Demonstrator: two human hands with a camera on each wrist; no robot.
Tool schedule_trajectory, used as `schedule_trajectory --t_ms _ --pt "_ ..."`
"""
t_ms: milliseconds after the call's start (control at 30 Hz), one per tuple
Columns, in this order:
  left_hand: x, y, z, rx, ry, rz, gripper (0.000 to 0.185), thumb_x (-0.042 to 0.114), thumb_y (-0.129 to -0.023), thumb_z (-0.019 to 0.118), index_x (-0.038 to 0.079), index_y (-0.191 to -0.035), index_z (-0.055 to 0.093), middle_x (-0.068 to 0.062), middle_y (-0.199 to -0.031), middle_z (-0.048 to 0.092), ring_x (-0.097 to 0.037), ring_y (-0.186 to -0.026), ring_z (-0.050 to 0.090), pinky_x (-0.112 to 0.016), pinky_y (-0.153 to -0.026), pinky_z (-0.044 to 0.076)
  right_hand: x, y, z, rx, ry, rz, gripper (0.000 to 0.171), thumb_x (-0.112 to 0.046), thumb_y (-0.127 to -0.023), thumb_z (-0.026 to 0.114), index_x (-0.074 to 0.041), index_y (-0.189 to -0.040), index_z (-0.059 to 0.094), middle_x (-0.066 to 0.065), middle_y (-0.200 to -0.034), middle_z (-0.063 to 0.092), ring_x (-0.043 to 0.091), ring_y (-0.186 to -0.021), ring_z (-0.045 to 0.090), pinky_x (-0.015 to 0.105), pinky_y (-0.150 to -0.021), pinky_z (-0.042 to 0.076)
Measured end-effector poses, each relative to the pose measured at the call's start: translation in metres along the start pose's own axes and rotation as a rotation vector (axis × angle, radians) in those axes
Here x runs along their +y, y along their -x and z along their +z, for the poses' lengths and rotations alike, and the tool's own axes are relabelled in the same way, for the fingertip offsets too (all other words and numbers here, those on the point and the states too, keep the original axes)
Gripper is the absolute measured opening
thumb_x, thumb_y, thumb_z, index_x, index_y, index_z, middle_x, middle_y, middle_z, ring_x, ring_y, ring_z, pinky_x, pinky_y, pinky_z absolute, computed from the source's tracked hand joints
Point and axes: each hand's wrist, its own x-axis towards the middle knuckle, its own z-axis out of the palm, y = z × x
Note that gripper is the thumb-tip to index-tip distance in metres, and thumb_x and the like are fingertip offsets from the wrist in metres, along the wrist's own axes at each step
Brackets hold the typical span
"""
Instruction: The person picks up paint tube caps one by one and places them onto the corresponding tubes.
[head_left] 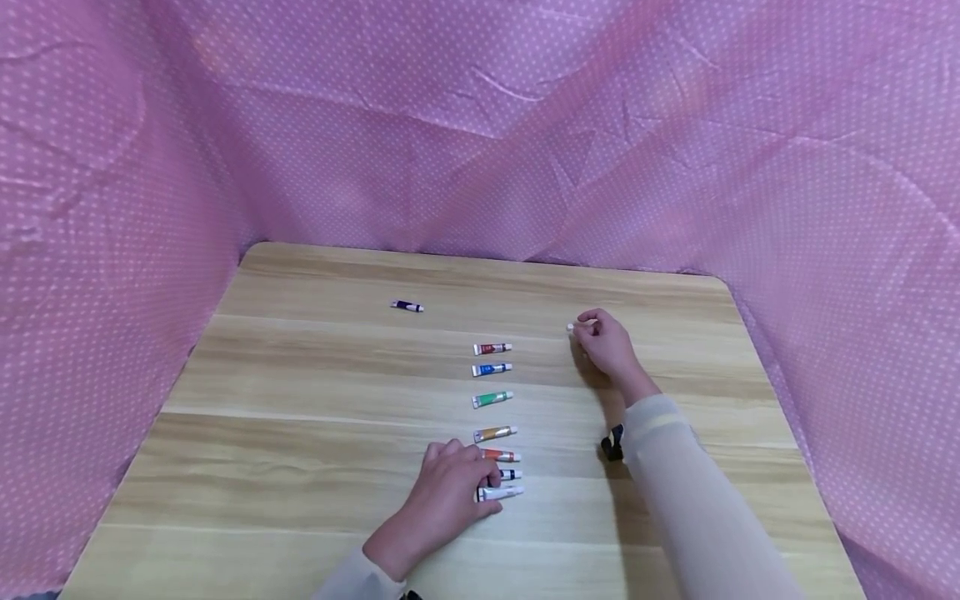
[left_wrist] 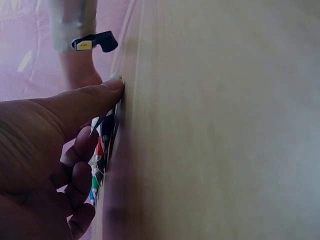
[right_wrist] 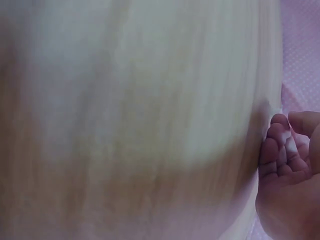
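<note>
Small paint tubes lie in a column on the table. Nearest the person is a white paint tube [head_left: 501,493]; my left hand [head_left: 450,483] pinches its left end, thumb on the near side and index finger on the far side. Just beyond it, a black paint tube [head_left: 512,475] and an orange one [head_left: 504,456] are partly covered by the fingers. At the back right, my right hand [head_left: 609,343] holds a small white object [head_left: 570,327] at its thumb and fingertips, low over the table. Most of that object is hidden. In the right wrist view the other fingers [right_wrist: 270,150] are curled.
Farther up the column lie ochre [head_left: 495,434], green [head_left: 492,399], blue [head_left: 492,369] and red [head_left: 492,349] paint tubes. A dark purple tube [head_left: 407,307] lies apart at the back left. Pink dotted cloth [head_left: 480,167] hangs around the wooden table [head_left: 300,467].
</note>
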Motion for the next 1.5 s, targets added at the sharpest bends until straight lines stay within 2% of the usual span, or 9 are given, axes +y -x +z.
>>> schedule_trajectory --t_ms 467,700,867,1100,1300,1500 --pt "0.001 0.0 0.002 -0.003 -0.02 0.014 0.027 0.047 -0.08 0.095 0.035 -0.097 0.077 0.021 -0.09 0.06 -0.007 -0.088 0.044 -0.038 -0.092 0.035 0.005 -0.006 0.004 0.077 0.148 -0.043 0.034 -0.029 -0.105 0.069 -0.009 -0.132 0.068 0.007 -0.093 0.068 0.021 -0.085 0.061 0.031 -0.08 0.048" --pt "0.003 0.002 -0.006 -0.048 0.055 0.004 0.03 0.047 -0.081 0.094 0.034 -0.104 0.078 0.02 -0.092 0.061 -0.004 -0.09 0.046 -0.038 -0.095 0.036 0.005 -0.007 0.009 0.093 0.173 -0.06 0.034 -0.03 -0.104 0.069 -0.011 -0.132 0.071 0.007 -0.093 0.065 0.025 -0.086 0.06 0.034 -0.08 0.047" --pt "-0.001 0.002 -0.014 -0.048 0.12 -0.019 0.029 0.047 -0.085 0.091 0.032 -0.106 0.077 0.018 -0.095 0.063 -0.005 -0.091 0.049 -0.037 -0.094 0.037 0.005 -0.006 0.009 0.093 0.175 -0.045 0.032 -0.03 -0.104 0.069 -0.012 -0.131 0.072 0.009 -0.096 0.066 0.027 -0.088 0.061 0.035 -0.081 0.047" --pt "-0.024 0.002 -0.025 -0.035 0.159 -0.091 0.034 0.046 -0.092 0.085 0.026 -0.118 0.074 0.011 -0.104 0.066 -0.01 -0.1 0.057 -0.043 -0.099 0.042 0.003 -0.004 0.01 0.099 0.189 -0.061 0.027 -0.028 -0.103 0.07 -0.013 -0.126 0.075 0.01 -0.094 0.068 0.027 -0.086 0.061 0.034 -0.08 0.046" --pt "-0.052 0.001 -0.037 -0.009 0.144 -0.206 0.044 0.046 -0.095 0.081 0.023 -0.131 0.07 0.005 -0.117 0.067 -0.015 -0.109 0.062 -0.043 -0.1 0.046 0.002 -0.002 0.012 0.104 0.198 -0.05 0.023 -0.026 -0.104 0.069 -0.013 -0.121 0.078 0.008 -0.092 0.067 0.024 -0.083 0.059 0.032 -0.076 0.045" --pt "-0.077 -0.003 -0.052 -0.01 0.173 -0.302 0.053 0.043 -0.099 0.078 0.019 -0.143 0.063 -0.002 -0.126 0.068 -0.022 -0.117 0.065 -0.049 -0.105 0.053 0.0 -0.001 0.013 0.099 0.171 -0.025 0.024 -0.028 -0.105 0.069 -0.013 -0.122 0.078 0.009 -0.096 0.069 0.024 -0.086 0.059 0.032 -0.079 0.046"
